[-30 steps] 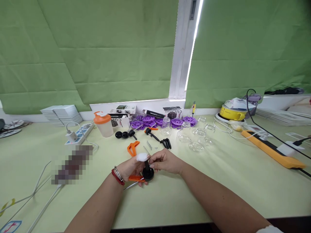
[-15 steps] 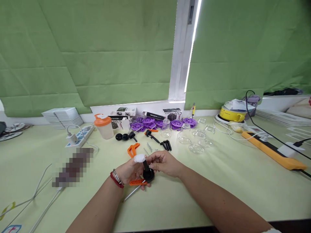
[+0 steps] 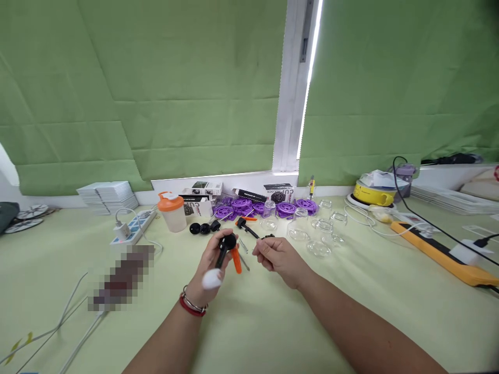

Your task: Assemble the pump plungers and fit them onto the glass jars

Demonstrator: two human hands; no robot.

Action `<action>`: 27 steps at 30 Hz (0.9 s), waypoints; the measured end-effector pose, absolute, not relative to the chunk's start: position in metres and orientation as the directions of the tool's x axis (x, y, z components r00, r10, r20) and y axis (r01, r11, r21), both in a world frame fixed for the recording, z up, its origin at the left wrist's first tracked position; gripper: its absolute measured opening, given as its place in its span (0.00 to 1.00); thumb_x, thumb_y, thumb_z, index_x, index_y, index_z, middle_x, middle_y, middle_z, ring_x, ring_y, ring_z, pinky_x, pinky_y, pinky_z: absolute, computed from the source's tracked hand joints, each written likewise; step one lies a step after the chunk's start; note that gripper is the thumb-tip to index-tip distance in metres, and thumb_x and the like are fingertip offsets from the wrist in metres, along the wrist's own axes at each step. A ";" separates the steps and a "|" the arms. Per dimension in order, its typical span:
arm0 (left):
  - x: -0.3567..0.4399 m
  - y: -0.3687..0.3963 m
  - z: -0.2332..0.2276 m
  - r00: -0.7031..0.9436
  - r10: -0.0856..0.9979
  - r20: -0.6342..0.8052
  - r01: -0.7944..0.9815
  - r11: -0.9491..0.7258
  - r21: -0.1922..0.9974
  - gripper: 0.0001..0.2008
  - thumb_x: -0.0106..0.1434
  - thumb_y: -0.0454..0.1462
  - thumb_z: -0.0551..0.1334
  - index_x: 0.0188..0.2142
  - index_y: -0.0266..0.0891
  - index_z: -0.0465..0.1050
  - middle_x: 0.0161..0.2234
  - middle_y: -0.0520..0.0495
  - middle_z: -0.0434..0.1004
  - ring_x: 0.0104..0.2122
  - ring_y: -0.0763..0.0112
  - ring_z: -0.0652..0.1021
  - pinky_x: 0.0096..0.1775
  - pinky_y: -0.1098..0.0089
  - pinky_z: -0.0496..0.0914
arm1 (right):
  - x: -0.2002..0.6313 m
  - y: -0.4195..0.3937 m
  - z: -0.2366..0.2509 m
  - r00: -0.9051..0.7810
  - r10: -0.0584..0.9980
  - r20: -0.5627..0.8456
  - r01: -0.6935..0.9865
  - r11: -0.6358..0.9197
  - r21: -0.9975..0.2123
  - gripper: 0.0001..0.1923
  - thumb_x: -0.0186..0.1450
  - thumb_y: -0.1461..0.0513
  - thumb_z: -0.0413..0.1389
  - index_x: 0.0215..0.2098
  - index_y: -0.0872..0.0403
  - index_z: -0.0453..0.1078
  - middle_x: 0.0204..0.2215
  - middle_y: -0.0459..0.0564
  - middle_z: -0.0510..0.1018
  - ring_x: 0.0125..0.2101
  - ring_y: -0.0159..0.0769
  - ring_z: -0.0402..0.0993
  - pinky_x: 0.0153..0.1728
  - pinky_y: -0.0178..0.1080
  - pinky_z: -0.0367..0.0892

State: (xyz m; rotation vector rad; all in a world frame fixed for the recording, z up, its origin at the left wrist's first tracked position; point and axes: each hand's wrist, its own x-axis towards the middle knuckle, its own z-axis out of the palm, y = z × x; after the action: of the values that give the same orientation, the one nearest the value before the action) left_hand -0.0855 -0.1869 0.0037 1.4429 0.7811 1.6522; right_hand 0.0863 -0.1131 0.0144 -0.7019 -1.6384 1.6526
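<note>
My left hand (image 3: 208, 265) is closed around a black plastic part with a round head (image 3: 230, 241) and a straight stem. A blurred white, rounded piece (image 3: 211, 279) shows at the near end of that stem. An orange piece (image 3: 236, 259) sits against the fingers of the same hand, with a thin metal rod (image 3: 244, 263) beside it. My right hand (image 3: 278, 258) has thumb and fingers pinched together over the table; anything between them is too small to make out. Just beyond it lies a black stemmed part (image 3: 248, 227).
Black round caps (image 3: 200, 228), purple wheel-like pieces (image 3: 241, 205) and boxes (image 3: 197, 208) line the back. Clear cups (image 3: 318, 249) stand right of centre. An orange-lidded shaker (image 3: 171, 213) and a power strip (image 3: 136, 228) are at left; an orange-black power strip (image 3: 436, 254) is at right.
My hands have moved apart. The left hand has turned the black part, so its round head points away and the white end comes nearer. The right hand has shifted right, off the part.
</note>
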 end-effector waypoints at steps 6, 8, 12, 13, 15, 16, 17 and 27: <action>-0.078 -0.185 -0.013 -0.073 0.668 0.740 0.468 -0.633 0.617 0.48 0.29 0.42 0.76 0.52 0.46 0.62 0.59 0.38 0.47 0.61 0.42 0.51 0.57 0.47 0.54 | 0.073 -0.131 0.029 -0.820 0.571 0.036 -0.028 0.021 -0.999 0.21 0.56 0.47 0.59 0.27 0.58 0.70 0.19 0.45 0.71 0.16 0.25 0.60 0.19 0.32 0.53; -0.077 -0.183 -0.014 -0.113 0.675 0.729 0.506 -0.592 0.627 0.49 0.28 0.42 0.76 0.52 0.45 0.61 0.60 0.36 0.45 0.62 0.42 0.50 0.56 0.47 0.54 | 0.068 -0.131 0.034 -0.816 0.575 0.059 -0.004 0.097 -0.995 0.18 0.56 0.50 0.59 0.25 0.57 0.69 0.19 0.44 0.70 0.18 0.26 0.60 0.21 0.32 0.56; -0.087 -0.173 -0.012 -0.282 0.631 0.723 0.500 -0.546 0.672 0.51 0.31 0.41 0.76 0.55 0.44 0.56 0.62 0.37 0.43 0.62 0.46 0.51 0.59 0.50 0.51 | 0.050 -0.103 0.037 -0.752 0.630 0.191 0.229 0.522 -0.821 0.12 0.62 0.56 0.54 0.26 0.56 0.69 0.20 0.45 0.70 0.22 0.29 0.63 0.25 0.33 0.57; -0.091 -0.170 -0.012 -0.339 0.597 0.727 0.517 -0.528 0.674 0.49 0.35 0.41 0.75 0.55 0.45 0.55 0.63 0.38 0.43 0.62 0.49 0.50 0.59 0.52 0.50 | 0.044 -0.092 0.037 -0.713 0.663 0.228 0.367 0.630 -0.684 0.11 0.63 0.57 0.53 0.27 0.55 0.70 0.22 0.46 0.71 0.24 0.31 0.65 0.26 0.34 0.56; -0.102 -0.164 -0.014 -0.471 0.528 0.706 0.545 -0.456 0.704 0.41 0.45 0.39 0.71 0.55 0.46 0.53 0.62 0.40 0.45 0.62 0.55 0.52 0.60 0.55 0.49 | 0.029 -0.068 0.034 -0.643 0.720 0.261 0.612 0.688 -0.390 0.11 0.65 0.58 0.50 0.31 0.55 0.71 0.28 0.49 0.75 0.30 0.35 0.69 0.29 0.34 0.57; -0.107 -0.161 -0.016 -0.551 0.511 0.660 0.527 -0.400 0.750 0.36 0.49 0.39 0.68 0.55 0.46 0.53 0.61 0.41 0.47 0.61 0.57 0.54 0.60 0.55 0.50 | 0.021 -0.055 0.033 -0.630 0.736 0.248 0.687 0.677 -0.263 0.12 0.66 0.58 0.49 0.33 0.55 0.71 0.31 0.51 0.76 0.32 0.36 0.71 0.31 0.34 0.57; -0.112 -0.158 -0.019 -0.641 0.504 0.579 0.470 -0.338 0.815 0.32 0.53 0.38 0.65 0.55 0.46 0.53 0.60 0.41 0.50 0.60 0.57 0.57 0.59 0.55 0.53 | 0.013 -0.044 0.030 -0.616 0.751 0.236 0.716 0.660 -0.229 0.11 0.67 0.59 0.49 0.34 0.55 0.71 0.33 0.52 0.77 0.34 0.38 0.72 0.32 0.35 0.58; -0.135 -0.141 -0.036 -0.846 0.532 0.012 -0.042 -0.090 0.995 0.24 0.52 0.33 0.61 0.46 0.46 0.53 0.50 0.45 0.56 0.55 0.61 0.63 0.51 0.59 0.64 | -0.030 0.001 -0.016 -0.605 0.786 0.125 0.772 0.618 -0.148 0.07 0.63 0.66 0.52 0.38 0.58 0.71 0.35 0.55 0.79 0.36 0.39 0.75 0.31 0.33 0.60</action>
State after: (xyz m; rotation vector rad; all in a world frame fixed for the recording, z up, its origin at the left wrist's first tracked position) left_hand -0.1354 -0.1413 -0.0364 0.5318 1.7987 1.9919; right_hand -0.0304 0.0005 -0.0158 -1.2948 -2.6626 0.1177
